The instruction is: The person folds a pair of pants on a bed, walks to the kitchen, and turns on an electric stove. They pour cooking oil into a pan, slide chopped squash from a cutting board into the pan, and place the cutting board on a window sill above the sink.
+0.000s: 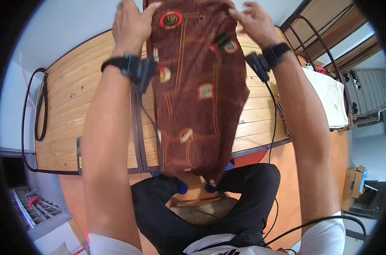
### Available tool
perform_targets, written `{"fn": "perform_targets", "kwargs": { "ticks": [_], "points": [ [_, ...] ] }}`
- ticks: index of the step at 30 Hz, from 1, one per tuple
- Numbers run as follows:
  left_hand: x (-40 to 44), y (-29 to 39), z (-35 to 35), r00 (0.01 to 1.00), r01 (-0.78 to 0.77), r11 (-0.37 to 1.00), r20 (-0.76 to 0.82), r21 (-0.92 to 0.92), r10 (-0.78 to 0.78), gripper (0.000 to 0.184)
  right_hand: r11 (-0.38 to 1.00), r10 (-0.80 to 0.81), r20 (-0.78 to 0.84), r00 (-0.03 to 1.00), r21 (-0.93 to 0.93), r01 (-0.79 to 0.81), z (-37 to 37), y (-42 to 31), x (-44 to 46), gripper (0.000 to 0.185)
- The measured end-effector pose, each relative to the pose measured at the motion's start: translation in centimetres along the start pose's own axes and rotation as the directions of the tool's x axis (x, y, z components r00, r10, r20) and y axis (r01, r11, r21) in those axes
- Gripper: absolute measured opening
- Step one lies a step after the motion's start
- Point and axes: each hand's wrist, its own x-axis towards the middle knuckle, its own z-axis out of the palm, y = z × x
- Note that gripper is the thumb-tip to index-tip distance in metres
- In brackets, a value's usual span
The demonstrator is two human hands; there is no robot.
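A dark reddish-brown cloth with printed badges and orange stitch lines hangs stretched in front of me. Its kind, garment or plain fabric, I cannot tell. At its upper left corner my left hand is closed on the edge, thumb against the cloth, with the fingertips partly cut off by the frame. My right hand pinches the upper right corner, its other fingers somewhat blurred. The cloth's lower end drops past the table edge, above my knees. Each wrist wears a black strap with a small device.
The slatted wooden table spans the front, with a black cable loop at its left. Pale folded cloth lies at the right end, by a dark metal rail. A thin cable hangs from the right wrist device.
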Motion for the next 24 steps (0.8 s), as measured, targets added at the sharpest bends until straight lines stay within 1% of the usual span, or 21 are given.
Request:
{"fn": "perform_targets", "kwargs": {
  "ticks": [2, 3, 4, 5, 6, 7, 8, 9, 10, 11, 12, 13, 14, 15, 17, 18, 21, 22, 24],
  "points": [
    [0.2, -0.1, -0.1, 0.998, 0.065, 0.998, -0.026, -0.015, -0.066, 0.079, 0.956, -0.199, -0.075, 0.977, -0.232, 0.177, 0.8, -0.8, 0.9, 0.07],
    [0.0, -0.1, -0.2, 0.995, 0.095, 0.995, -0.034, -0.028, -0.096, 0.084, 0.967, -0.138, 0.042, 0.99, -0.212, 0.144, 0.7, -1.5, -0.4, 0.073],
    [-1.7, -0.9, 0.0, 0.991, 0.129, 0.985, -0.018, -0.113, -0.131, 0.081, 0.968, -0.134, 0.165, 0.977, -0.19, 0.165, 0.7, -2.5, -2.6, 0.075],
    [-3.9, -2.5, 0.4, 0.994, 0.104, 0.994, 0.031, -0.036, -0.103, 0.078, 0.956, -0.182, 0.198, 0.963, -0.194, 0.22, 2.1, -0.7, -4.8, 0.071],
    [-6.8, -2.2, -0.6, 0.965, 0.202, 0.979, 0.178, -0.034, -0.193, 0.072, 0.982, -0.1, 0.296, 0.95, -0.123, 0.142, 2.4, -0.7, -7.9, 0.065],
    [-9.7, -2.4, -1.3, 0.901, 0.314, 0.949, 0.317, -0.002, -0.297, 0.066, 0.992, 0.068, 0.525, 0.848, -0.127, -0.001, 1.0, -2.9, -10.3, 0.053],
    [-12.9, -3.2, -1.9, 0.854, 0.335, 0.942, 0.421, 0.007, -0.307, 0.063, 0.994, 0.031, 0.588, 0.809, -0.105, 0.038, 1.5, -1.1, -13.2, 0.047],
    [-16.4, -4.3, -2.1, 0.781, 0.39, 0.921, 0.532, -0.008, -0.326, 0.061, 0.987, 0.032, 0.552, 0.833, -0.148, 0.061, 3.1, 2.2, -16.9, 0.047],
    [-19.5, -5.0, -2.5, 0.699, 0.444, 0.896, 0.631, -0.016, -0.335, 0.058, 0.993, -0.024, 0.612, 0.791, -0.08, 0.092, 3.7, 4.1, -19.8, 0.05],
    [-22.3, -4.8, -3.4, 0.669, 0.471, 0.882, 0.657, -0.013, -0.347, 0.053, 0.985, 0.071, 0.643, 0.763, -0.167, 0.049, 3.3, 3.4, -22.2, 0.049],
    [-23.5, -4.3, -4.5, 0.493, 0.568, 0.821, 0.777, 0.053, -0.392, 0.052, 0.983, 0.116, 0.626, 0.771, -0.184, 0.001, 2.7, 2.2, -24.3, 0.048],
    [-24.9, -3.5, -5.7, 0.493, 0.612, 0.79, 0.77, 0.023, -0.404, 0.052, 0.966, 0.205, 0.63, 0.749, -0.255, -0.05, 1.9, 0.0, -25.6, 0.051],
    [-26.1, -2.6, -6.6, 0.491, 0.653, 0.757, 0.767, -0.011, -0.413, 0.052, 0.956, 0.199, 0.607, 0.77, -0.293, -0.016, 1.6, -0.9, -27.1, 0.051],
    [-27.4, -2.2, -6.8, 0.519, 0.621, 0.783, 0.734, 0.03, -0.439, 0.052, 0.942, 0.189, 0.584, 0.789, -0.334, 0.022, 1.4, -1.5, -28.2, 0.051],
    [-29.8, -1.5, -6.7, 0.57, 0.561, 0.82, 0.667, 0.11, -0.48, 0.051, 0.928, 0.242, 0.524, 0.817, -0.371, -0.037, 1.4, -2.4, -30.1, 0.044],
    [-30.1, -0.5, -7.0, 0.608, 0.559, 0.822, 0.621, 0.108, -0.495, 0.045, 0.919, 0.265, 0.489, 0.831, -0.388, -0.064, 1.6, -2.3, -30.4, 0.041],
    [-30.9, -0.4, -6.5, 0.507, 0.679, 0.727, 0.655, 0.096, -0.56, 0.031, 0.96, 0.265, 0.455, 0.85, -0.202, -0.191, 2.5, 0.1, -31.1, 0.033],
    [-31.3, -0.7, -6.1, 0.502, 0.722, 0.691, 0.662, 0.032, -0.556, 0.029, 0.961, 0.251, 0.425, 0.87, -0.22, -0.17, 2.5, 0.7, -31.2, 0.033],
    [-31.5, -1.7, -5.4, 0.499, 0.791, 0.605, 0.671, -0.095, -0.548, 0.026, 0.914, 0.317, 0.378, 0.87, -0.366, -0.175, 2.0, 1.2, -30.7, 0.034]
  ]
}}
